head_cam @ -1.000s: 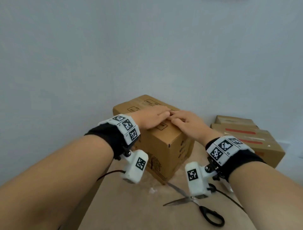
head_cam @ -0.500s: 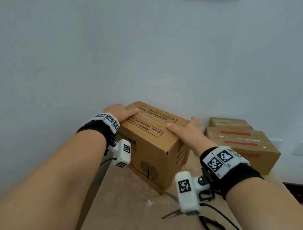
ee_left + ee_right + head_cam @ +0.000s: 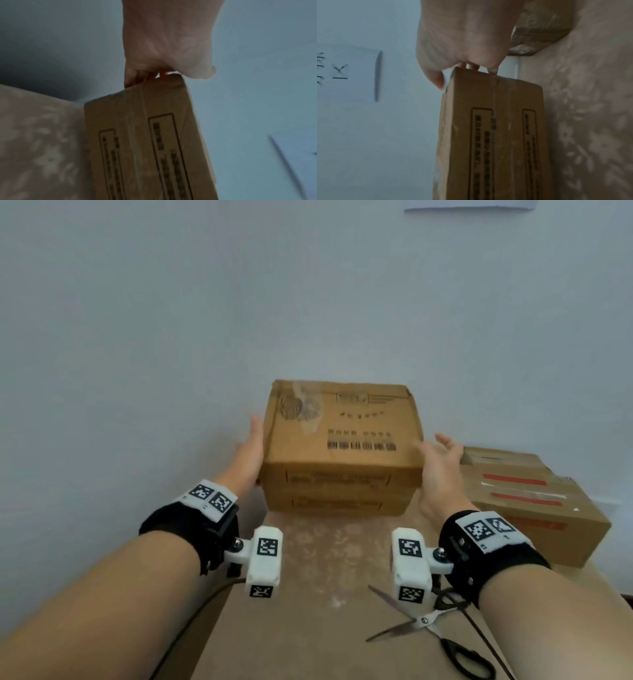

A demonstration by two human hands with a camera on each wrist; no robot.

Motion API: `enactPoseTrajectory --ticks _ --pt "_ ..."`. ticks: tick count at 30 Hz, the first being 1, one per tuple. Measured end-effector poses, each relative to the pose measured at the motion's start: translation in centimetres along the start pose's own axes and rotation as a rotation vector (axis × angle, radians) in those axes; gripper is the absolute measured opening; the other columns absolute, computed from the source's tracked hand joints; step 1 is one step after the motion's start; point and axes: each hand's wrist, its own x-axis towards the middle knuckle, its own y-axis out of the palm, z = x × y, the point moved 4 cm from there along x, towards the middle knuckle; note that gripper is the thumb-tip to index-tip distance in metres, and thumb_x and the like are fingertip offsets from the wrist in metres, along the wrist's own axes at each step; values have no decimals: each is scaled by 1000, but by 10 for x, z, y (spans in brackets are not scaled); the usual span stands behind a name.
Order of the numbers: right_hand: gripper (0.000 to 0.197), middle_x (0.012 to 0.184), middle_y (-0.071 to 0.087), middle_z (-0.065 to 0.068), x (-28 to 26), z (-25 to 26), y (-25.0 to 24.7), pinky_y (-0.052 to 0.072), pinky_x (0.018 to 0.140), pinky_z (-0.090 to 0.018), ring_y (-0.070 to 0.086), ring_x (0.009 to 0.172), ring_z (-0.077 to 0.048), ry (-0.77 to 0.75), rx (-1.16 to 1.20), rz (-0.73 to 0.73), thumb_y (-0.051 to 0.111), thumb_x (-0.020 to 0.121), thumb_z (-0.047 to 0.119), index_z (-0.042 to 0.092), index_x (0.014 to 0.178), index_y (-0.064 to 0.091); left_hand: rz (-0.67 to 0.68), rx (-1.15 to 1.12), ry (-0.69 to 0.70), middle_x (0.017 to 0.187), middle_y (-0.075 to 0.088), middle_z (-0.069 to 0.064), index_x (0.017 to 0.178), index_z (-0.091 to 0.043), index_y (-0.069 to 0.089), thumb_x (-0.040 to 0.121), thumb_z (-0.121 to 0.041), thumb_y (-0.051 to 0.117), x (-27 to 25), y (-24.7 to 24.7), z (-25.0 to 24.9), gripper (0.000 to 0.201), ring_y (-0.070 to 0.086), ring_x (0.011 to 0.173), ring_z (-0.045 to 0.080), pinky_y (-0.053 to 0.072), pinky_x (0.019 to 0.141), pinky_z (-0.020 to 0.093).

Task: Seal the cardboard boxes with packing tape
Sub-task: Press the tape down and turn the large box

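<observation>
A brown cardboard box (image 3: 342, 440) stands on the patterned table (image 3: 325, 594) against the wall, barcode face up. The framed-text face with a clear tape strip (image 3: 135, 135) down its seam points toward me. My left hand (image 3: 251, 450) lies flat against the box's left end, fingers straight. My right hand (image 3: 440, 463) is at the right end with its fingers spread and relaxed; its palm touches the box near the lower corner. The wrist views show the box (image 3: 488, 128) lengthwise, with the fingertips of each hand (image 3: 168, 47) (image 3: 464, 40) along its end face.
A second, lower cardboard box (image 3: 534, 508) with red stripes sits at the right, close to my right hand. Black-handled scissors (image 3: 428, 623) lie spread apart on the table near my right wrist. The wall is right behind the box. A paper sheet (image 3: 469, 205) hangs on it.
The box has been turned from corner-on to square and tipped, so the framed-text face that was on top now faces me. Both hands went from its top to its two ends.
</observation>
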Motion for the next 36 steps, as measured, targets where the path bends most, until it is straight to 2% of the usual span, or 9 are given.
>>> enactPoseTrajectory --ticks 3,7,9,15,20,25,28,31,36 --pt "29 98 55 -1 -7 -22 1 41 66 -29 53 82 -12 114 -281 124 46 93 11 16 122 44 73 43 -151 111 67 13 120 -20 60 85 -78 19 -14 0 40 79 64 99 24 53 80 36" --pt "8 86 56 -7 -7 -11 3 42 73 -33 51 75 -18 197 -421 195 45 90 9 13 85 50 59 34 -215 88 62 4 91 -20 56 98 -48 37 -12 1 34 34 57 79 18 47 77 33" --pt "4 90 61 -6 -7 -7 3 46 73 -35 57 81 -20 250 -364 223 51 93 17 13 93 52 53 -87 -237 84 59 5 91 -16 54 96 -33 41 -9 6 27 21 55 71 17 45 66 29" --pt "61 121 58 -8 8 -10 -6 54 82 -38 62 101 -22 64 -274 188 71 85 14 11 132 34 -66 -262 -25 97 52 8 109 -14 40 92 -17 45 0 2 26 18 53 76 17 42 61 28" --pt "59 115 62 -6 13 -5 -13 52 87 -45 61 104 -24 -36 -388 228 49 88 -13 25 131 33 33 -248 -42 97 63 8 117 -24 56 87 -75 17 -3 3 22 71 62 89 24 53 83 41" --pt "31 106 60 -6 8 6 -4 47 73 -38 58 93 -21 -38 -193 198 40 91 -2 19 114 42 120 -287 -123 106 65 8 117 -25 59 59 -96 34 3 -1 21 96 62 90 21 54 72 37" --pt "15 96 54 -1 1 16 5 40 68 -34 52 85 -17 -76 -38 154 46 93 12 17 106 42 90 -219 -120 106 69 12 131 -22 46 70 -67 65 6 -1 21 78 67 92 24 55 65 37" --pt "16 93 54 2 -5 31 14 43 70 -34 52 82 -15 -123 13 175 52 95 28 19 102 41 40 -277 -77 95 67 7 129 -22 48 90 -44 58 8 -1 19 46 64 86 22 52 74 38" --pt "32 98 51 -3 6 43 17 48 70 -33 51 78 -13 -152 -135 102 57 93 43 17 102 40 -111 -131 178 126 58 2 138 -20 42 91 -44 57 11 -1 -4 54 63 100 17 55 78 33"
